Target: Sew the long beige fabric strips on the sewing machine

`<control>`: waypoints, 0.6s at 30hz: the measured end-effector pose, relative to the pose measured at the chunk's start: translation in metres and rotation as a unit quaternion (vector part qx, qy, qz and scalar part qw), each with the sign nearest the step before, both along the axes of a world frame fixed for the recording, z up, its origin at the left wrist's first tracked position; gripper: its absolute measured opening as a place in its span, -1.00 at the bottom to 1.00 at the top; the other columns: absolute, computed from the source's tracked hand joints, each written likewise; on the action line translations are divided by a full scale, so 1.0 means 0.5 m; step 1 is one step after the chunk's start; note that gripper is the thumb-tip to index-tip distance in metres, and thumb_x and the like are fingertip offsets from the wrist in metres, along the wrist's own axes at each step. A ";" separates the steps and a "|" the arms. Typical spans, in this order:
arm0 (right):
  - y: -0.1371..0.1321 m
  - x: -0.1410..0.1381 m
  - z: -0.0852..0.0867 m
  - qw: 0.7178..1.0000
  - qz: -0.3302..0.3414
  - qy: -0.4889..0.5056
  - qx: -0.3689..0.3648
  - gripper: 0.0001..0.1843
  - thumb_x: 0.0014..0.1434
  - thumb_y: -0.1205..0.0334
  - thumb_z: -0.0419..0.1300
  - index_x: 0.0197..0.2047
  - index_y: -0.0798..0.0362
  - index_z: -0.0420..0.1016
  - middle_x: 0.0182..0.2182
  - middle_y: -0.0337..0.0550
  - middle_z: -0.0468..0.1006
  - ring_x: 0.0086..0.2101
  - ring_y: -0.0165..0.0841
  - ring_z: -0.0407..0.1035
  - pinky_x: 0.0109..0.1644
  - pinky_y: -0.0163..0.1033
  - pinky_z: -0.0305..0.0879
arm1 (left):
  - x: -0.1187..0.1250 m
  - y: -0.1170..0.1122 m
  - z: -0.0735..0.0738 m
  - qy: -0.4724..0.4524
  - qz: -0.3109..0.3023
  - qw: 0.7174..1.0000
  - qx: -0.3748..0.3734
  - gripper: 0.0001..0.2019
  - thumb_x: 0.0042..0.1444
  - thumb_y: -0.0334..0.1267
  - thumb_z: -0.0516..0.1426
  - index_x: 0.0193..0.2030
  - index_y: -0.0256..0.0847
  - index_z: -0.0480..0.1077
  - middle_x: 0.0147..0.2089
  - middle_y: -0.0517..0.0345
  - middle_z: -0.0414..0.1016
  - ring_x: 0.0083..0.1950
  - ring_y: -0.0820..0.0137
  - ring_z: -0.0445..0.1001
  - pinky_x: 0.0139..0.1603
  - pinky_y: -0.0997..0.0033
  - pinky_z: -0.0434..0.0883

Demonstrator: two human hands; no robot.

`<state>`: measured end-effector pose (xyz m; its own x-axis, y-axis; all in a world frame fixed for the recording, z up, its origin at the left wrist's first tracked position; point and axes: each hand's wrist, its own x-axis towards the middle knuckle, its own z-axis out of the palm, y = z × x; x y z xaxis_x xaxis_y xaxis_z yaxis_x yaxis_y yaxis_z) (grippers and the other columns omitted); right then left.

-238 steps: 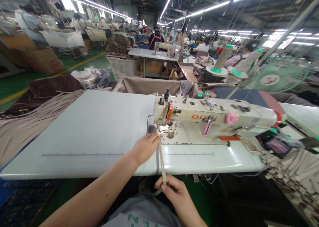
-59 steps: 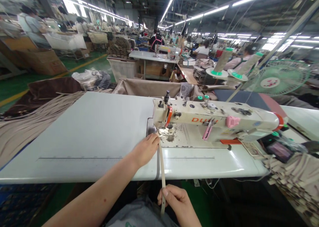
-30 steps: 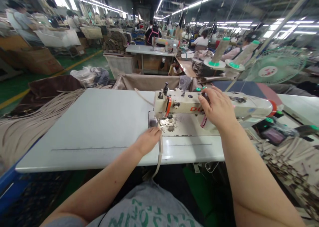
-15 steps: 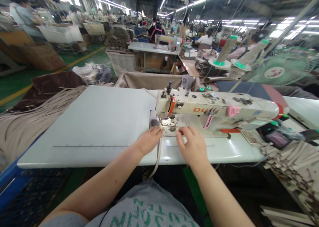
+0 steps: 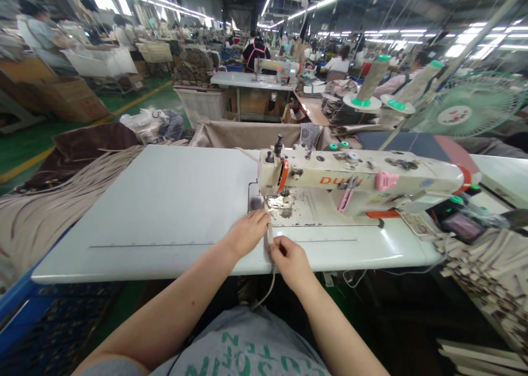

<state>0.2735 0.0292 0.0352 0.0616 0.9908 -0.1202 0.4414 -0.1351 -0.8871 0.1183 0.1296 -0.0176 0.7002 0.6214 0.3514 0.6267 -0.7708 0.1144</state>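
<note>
A narrow beige strap (image 5: 270, 234) runs from the needle area of the sewing machine (image 5: 322, 178) toward me and hangs over the table's front edge. Close to the presser foot, my left hand (image 5: 251, 233) has its fingers closed on the strap. My right hand (image 5: 291, 259) pinches the same strap nearer the front edge, thumb and forefinger together. The strap's far part passes under the machine head, where the needle is hard to make out.
Beige strips (image 5: 61, 200) lie heaped left of the white table (image 5: 177, 194). More cut strips (image 5: 487, 277) are piled at the right. Pink-handled snips (image 5: 347, 195) rest against the machine. Behind stand thread cones (image 5: 373, 81) and a green fan (image 5: 466, 112); people work farther back.
My right hand has moved down and left from beside the needle plate and now pinches the strap. My left hand stays almost where it was.
</note>
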 end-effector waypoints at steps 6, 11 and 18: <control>-0.041 0.013 0.013 0.981 0.009 0.179 -0.076 -0.57 0.29 -0.11 0.14 -0.32 0.08 0.56 -0.49 -0.21 0.55 -0.51 -0.40 0.30 -0.44 -0.31 0.16 | -0.001 -0.001 -0.002 0.006 -0.005 1.000 0.005 -0.78 0.40 -0.37 -0.04 0.10 -0.25 0.33 0.13 -0.05 0.46 0.23 0.22 0.44 0.27 0.20 0.42; -0.092 0.017 0.014 0.957 -0.012 0.263 -0.121 -0.55 0.21 -0.17 0.30 -0.41 0.07 0.63 -0.52 -0.23 0.52 -0.47 -0.40 0.30 -0.38 -0.30 0.13 | 0.000 0.000 0.001 0.009 -0.011 1.000 0.002 -0.80 0.41 -0.37 -0.04 0.03 -0.26 0.37 0.08 -0.05 0.47 0.23 0.22 0.42 0.28 0.20 0.41; -0.126 0.025 -0.029 0.957 -0.012 0.254 -0.140 -0.46 0.15 -0.28 0.30 -0.46 0.07 0.64 -0.52 -0.18 0.54 -0.46 -0.34 0.31 -0.38 -0.27 0.12 | 0.009 0.005 -0.001 0.018 0.006 1.000 0.018 -0.74 0.41 -0.35 -0.04 0.14 -0.30 0.33 0.18 -0.11 0.43 0.34 0.18 0.32 0.40 0.13 0.30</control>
<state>0.2860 -0.0338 0.0206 -0.0525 0.9143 -0.4017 -0.0426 -0.4039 -0.9138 0.1230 0.1320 -0.0182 0.7052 0.6173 0.3488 0.6391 -0.7665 0.0644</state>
